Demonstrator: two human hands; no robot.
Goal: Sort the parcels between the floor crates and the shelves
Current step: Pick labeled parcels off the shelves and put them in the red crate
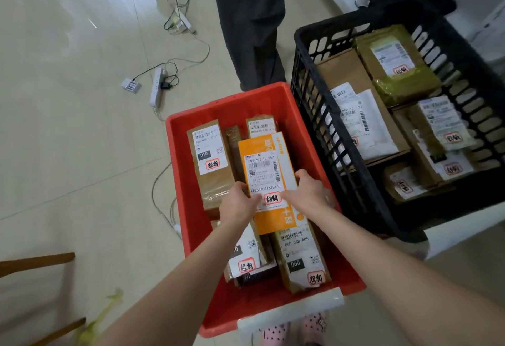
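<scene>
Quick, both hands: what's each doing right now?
Left hand: grips the orange parcel by its left edge.
Right hand: grips the same parcel's right edge.

Our two bare forearms stretch forward and down, converging. Our left grip (241, 200) pinches the left edge of the orange parcel (263, 166), thumb on top. Our right grip (310, 191) clasps the opposite edge (fingers curled round it, thumb lying across the face).
</scene>
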